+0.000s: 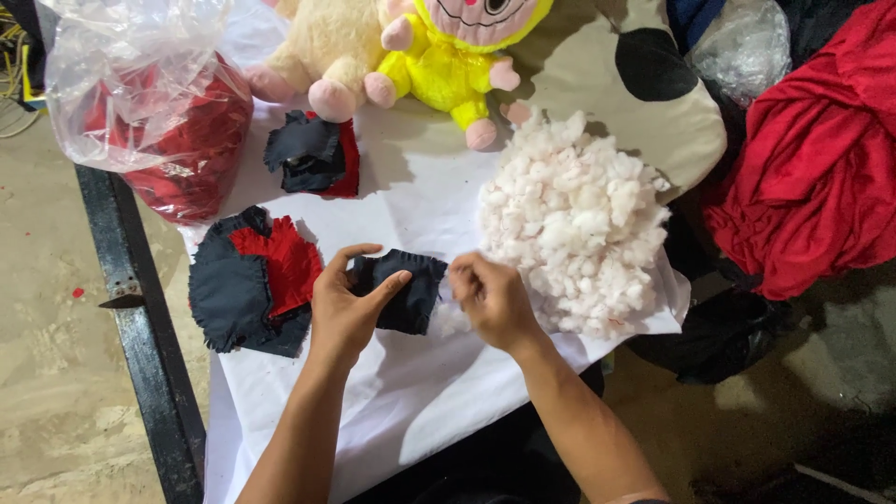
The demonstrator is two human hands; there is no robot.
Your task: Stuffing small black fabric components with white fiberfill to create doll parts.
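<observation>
The left hand holds a small dark fabric pouch on the white sheet that covers the desk; the thumb lies over the front of the pouch and the other fingers are curled behind its left edge, so the hand is closed on it. The right hand is at the right end of the pouch, its fingers pinched together on a little tuft of white stuffing, which touches the opening of the pouch. Just beside the right hand, on the same sheet, there is a big heap of white stuffing. To the left of the left hand lies a pile of dark and red fabric pieces, and further up another small dark and red piece. At the far edge of the desk sit a yellow plush doll and a cream plush toy, touching each other. A clear plastic bag with red cloth stands at the left corner, and a red garment hangs at the right, well apart from the hands.
</observation>
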